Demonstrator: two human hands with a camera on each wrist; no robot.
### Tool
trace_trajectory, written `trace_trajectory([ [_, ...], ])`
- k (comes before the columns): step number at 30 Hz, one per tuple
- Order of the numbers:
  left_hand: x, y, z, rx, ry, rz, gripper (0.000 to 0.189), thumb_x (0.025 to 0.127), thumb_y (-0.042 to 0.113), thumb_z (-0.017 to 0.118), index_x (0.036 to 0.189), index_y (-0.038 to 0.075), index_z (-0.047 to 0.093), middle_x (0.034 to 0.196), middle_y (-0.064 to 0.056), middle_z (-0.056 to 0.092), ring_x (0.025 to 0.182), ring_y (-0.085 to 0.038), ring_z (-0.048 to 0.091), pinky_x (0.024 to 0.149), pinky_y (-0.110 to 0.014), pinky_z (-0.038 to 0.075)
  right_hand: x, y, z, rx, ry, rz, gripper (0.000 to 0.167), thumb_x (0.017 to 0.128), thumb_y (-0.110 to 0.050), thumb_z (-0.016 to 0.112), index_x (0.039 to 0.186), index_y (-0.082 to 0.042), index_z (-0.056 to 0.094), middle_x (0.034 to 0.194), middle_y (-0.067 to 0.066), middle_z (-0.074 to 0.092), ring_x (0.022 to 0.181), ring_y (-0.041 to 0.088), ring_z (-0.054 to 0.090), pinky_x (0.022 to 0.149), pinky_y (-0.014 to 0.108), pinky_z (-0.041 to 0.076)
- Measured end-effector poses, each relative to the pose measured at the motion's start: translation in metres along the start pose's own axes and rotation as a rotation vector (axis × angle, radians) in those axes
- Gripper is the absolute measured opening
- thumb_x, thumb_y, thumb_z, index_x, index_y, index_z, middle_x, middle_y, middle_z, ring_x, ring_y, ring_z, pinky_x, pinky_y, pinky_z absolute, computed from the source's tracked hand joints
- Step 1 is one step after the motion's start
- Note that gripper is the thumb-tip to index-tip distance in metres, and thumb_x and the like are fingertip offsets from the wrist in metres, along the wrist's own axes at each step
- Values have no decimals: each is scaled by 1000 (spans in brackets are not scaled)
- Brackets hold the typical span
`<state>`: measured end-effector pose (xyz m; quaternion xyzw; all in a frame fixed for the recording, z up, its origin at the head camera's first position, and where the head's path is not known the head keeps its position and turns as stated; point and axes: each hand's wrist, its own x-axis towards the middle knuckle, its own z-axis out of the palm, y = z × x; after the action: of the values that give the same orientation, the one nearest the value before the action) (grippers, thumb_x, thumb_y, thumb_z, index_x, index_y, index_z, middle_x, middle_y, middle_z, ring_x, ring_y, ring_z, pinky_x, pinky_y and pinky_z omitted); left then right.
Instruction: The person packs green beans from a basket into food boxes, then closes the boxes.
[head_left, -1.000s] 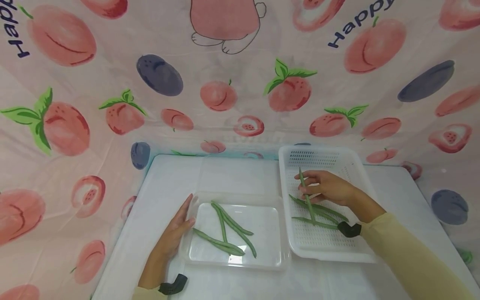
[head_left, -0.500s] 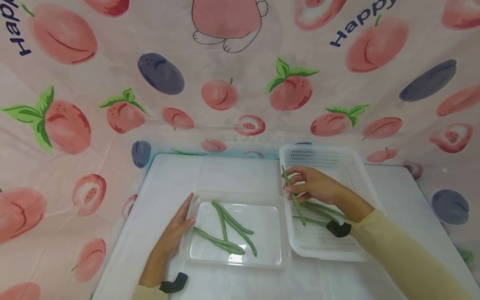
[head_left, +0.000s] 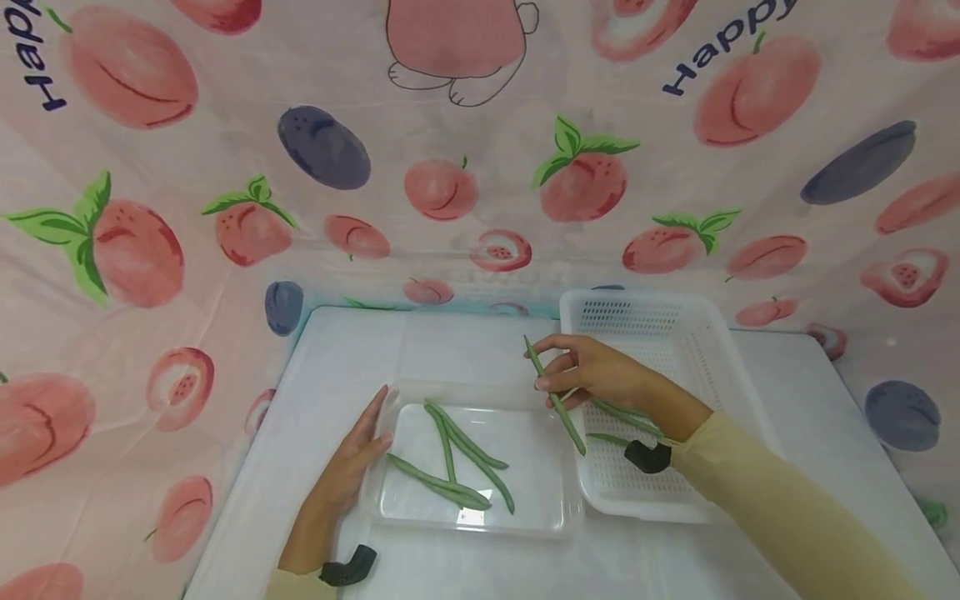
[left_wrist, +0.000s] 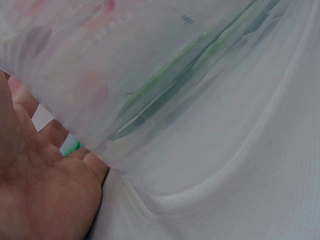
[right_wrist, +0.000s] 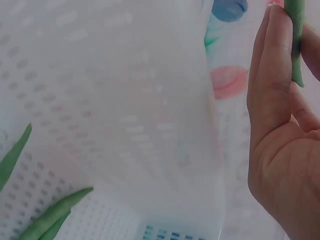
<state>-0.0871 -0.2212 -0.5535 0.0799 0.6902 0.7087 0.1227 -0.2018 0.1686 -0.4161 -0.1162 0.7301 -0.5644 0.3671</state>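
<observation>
My right hand [head_left: 607, 371] pinches a green bean [head_left: 567, 423] between thumb and fingers, above the neighbouring rims of the two containers. The same bean shows upright at the top of the right wrist view [right_wrist: 296, 22]. My left hand [head_left: 348, 462] rests along the left side of a clear plastic box [head_left: 536, 475], its fingers stretched along the wall and thumb at the rim. Several green beans [head_left: 472, 454] lie crossed on the floor of this box. To its right stands a white perforated basket [head_left: 690, 325], with more green beans [right_wrist: 55, 212] in it, partly hidden by my right arm.
Both containers stand on a white-covered table [head_left: 352, 342]. Behind and around it hangs a pink cloth [head_left: 495, 150] printed with fruit. A dark band [head_left: 348, 567] sits at my left wrist, another [head_left: 648, 457] at my right.
My right hand has moved left with the green bean, from over the basket to its left rim beside the clear box. My left hand stays in place.
</observation>
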Motion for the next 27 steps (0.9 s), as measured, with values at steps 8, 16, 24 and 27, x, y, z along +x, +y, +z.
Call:
trace_trajectory([
  [8,-1,0,0,-32,-1,-1,71,106,14,47,166,30,11,174,2,1,160,-33,-3,107,-7,26,9,-9,19,-37,-41,22,58,90,-17,79,142,-14,52,98,12,73,78,23,75,71,40,63],
  [16,-1,0,0,-19,-3,-1,71,107,14,47,166,30,10,174,1,3,160,-34,-1,107,-8,27,18,-14,36,-69,-93,40,56,91,-15,78,141,-12,52,96,10,74,78,23,75,71,39,63],
  [24,-1,-1,-1,-13,-6,3,71,107,14,47,166,28,9,174,-1,2,160,-37,0,106,-10,30,29,-20,49,-104,-150,47,56,90,-15,78,141,-14,54,95,11,75,81,25,76,68,35,62],
  [27,-1,-1,-1,-15,-9,3,71,107,14,46,166,28,9,174,-1,2,159,-37,0,107,-11,30,33,-22,53,-118,-162,46,54,90,-15,79,139,-15,56,96,10,75,82,26,76,68,34,62],
])
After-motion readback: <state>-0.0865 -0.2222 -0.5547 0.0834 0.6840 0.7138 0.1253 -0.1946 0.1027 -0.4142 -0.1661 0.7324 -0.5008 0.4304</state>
